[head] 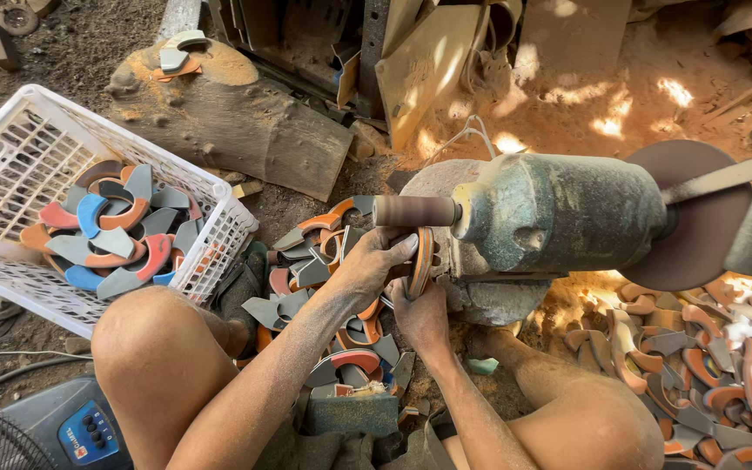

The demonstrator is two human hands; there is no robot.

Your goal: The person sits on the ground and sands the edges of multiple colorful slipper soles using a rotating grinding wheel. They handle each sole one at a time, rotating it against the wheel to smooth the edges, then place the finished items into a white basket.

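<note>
Hands meet under the nose of a grinding machine (559, 213): the left hand (367, 265) comes in from above, its grip clamped on the upper edge of a curved orange piece (422, 261), while the right hand (422, 315) supports the same piece from below, fingers closed around its lower part. The piece stands on edge between the two grips, just below the brown sanding drum (415, 211) that sticks out from the machine's front; whether it touches the drum cannot be told. Directly beneath the grips lies a heap of cut pieces (332, 305) in orange, grey and red, spread over the dirt floor between the person's bare knees. To the left of the grips, beyond the left knee, a white plastic basket (10, 148) sits tilted, holding more curved pieces in blue, grey, orange and red. Above that heap and well apart from the hands rests a thick wooden block (245, 122) with a few offcuts on its top. To the right of the grips, past the machine's green body, a dark round disc (698, 226) is mounted at its far end, and below it a second heap of shaped pieces (707, 357) covers the sandy ground. Near the lower left corner, well away from the hands, stands a blue fan base (67, 426) with its wire guard beside it.
</note>
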